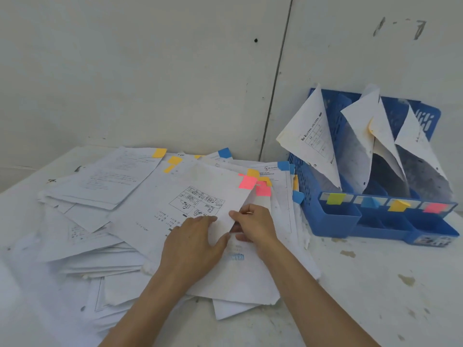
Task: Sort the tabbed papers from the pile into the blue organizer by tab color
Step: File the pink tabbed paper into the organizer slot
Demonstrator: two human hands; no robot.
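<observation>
Hands: L [193,244] flat on pile [100,181], R [253,226] pinching 1 sheet [200,179]; organizer [335,221] holds 3.

White bench [375,284], surface worn, brownish stains [406,280] on the right portion. Pale panelled wall [150,71] behind, one vertical seam [278,71], a small dark hole [255,40], grey scuff marks [400,27] upper right.

Two arms in shot now, left hand [193,242] bare, right hand [254,227] bare too, left forearm [147,299] uncovered right down to the near edge, right forearm [315,294] uncovered likewise, slim wrists, short nails, slightly blurred
</observation>
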